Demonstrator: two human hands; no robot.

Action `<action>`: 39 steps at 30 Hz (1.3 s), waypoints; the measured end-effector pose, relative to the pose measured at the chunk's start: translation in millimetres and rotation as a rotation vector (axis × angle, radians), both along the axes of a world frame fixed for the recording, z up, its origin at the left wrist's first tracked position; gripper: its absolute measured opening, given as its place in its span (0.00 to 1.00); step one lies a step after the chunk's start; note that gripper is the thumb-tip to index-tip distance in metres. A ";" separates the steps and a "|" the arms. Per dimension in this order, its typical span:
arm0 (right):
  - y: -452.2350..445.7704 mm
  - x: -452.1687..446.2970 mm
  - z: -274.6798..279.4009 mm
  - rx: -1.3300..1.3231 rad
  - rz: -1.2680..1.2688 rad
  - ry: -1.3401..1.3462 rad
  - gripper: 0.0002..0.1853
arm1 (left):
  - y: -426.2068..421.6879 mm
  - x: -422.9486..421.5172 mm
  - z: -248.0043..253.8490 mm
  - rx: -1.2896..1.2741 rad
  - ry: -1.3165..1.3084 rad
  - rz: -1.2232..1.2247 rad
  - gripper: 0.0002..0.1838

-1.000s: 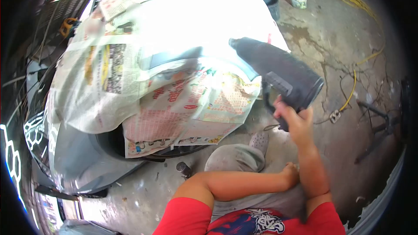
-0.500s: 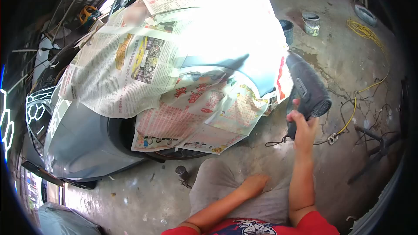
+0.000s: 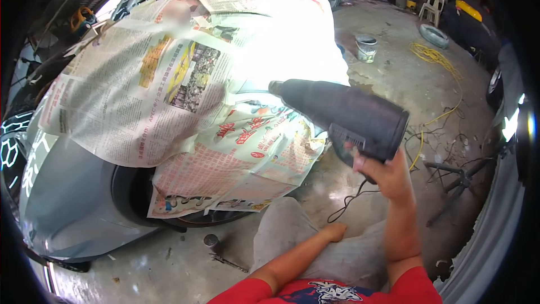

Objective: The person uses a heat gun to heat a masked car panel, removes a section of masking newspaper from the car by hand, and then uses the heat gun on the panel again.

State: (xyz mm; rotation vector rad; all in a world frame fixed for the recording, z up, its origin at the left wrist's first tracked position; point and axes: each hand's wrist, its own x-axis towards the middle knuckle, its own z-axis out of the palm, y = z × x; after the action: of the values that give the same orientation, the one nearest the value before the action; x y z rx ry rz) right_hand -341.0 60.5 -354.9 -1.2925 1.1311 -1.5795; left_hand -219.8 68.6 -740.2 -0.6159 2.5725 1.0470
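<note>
A dark heat gun (image 3: 349,114) is held by its handle in my right hand (image 3: 385,175), its nozzle pointing left at the car panel. Newspaper sheets (image 3: 242,157) taped over the grey car (image 3: 84,191) surround a small pale blue area (image 3: 256,84) near the nozzle; strong glare washes out the paper above it. My left hand (image 3: 336,232) rests on my trousers between the knees, and its fingers are too small and tucked to make out.
A spray gun (image 3: 212,243) lies on the floor by the wheel. Behind stand a bucket (image 3: 365,49), a tyre (image 3: 433,36) and a plastic chair (image 3: 432,9). A yellow cable (image 3: 433,56) and a black stand (image 3: 462,179) are at the right.
The heat gun has swung from pointing up and away to pointing left across the panel, closer to me. My left hand stays low by my knees. The view has shifted.
</note>
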 end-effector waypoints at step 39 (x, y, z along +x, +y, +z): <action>-49.7 -29.9 -159.6 0.162 -0.625 0.034 0.12 | -29.2 -8.1 -22.9 0.124 -0.121 -0.144 0.25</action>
State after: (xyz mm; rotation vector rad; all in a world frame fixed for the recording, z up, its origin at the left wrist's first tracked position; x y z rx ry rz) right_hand -370.9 10.7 -514.4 -0.9023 1.7610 -1.8498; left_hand -227.8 39.4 -763.1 -0.4417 2.3874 1.0772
